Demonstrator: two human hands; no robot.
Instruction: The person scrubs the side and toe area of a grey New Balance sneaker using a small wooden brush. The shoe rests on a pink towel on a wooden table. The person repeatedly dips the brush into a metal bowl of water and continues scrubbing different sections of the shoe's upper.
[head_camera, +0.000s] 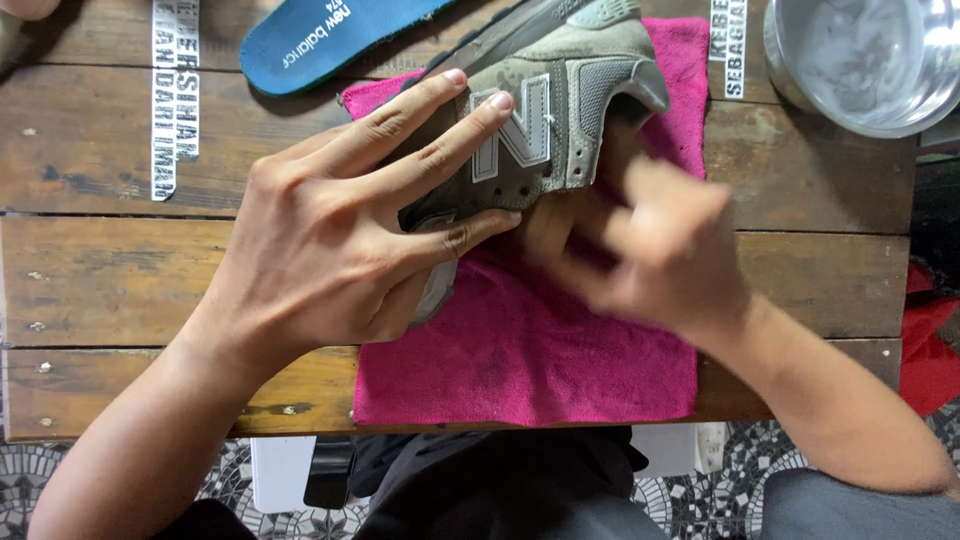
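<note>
Grey sneaker getting worked over on a pink towel.

Wooden table (120, 280) underneath, pink towel (560, 360) spread at its near edge, grey sneaker (545, 110) lying on its side at the towel's far end. Blue insole (320, 40) just beyond the sneaker, metal bowl (870, 60) off to its right, partly cut off. Left hand (330, 230) pressing down with fingers (440, 150) splayed wide, pinning the sneaker, not gripping. Right hand (660, 250) at the sneaker's near side, blurred mid-motion. Looks like the scrubbing or wiping stage; next probably needs a steady hold and turning the sneaker. Can't tell whether the right fingers hold anything. Toe end out of frame.
</note>
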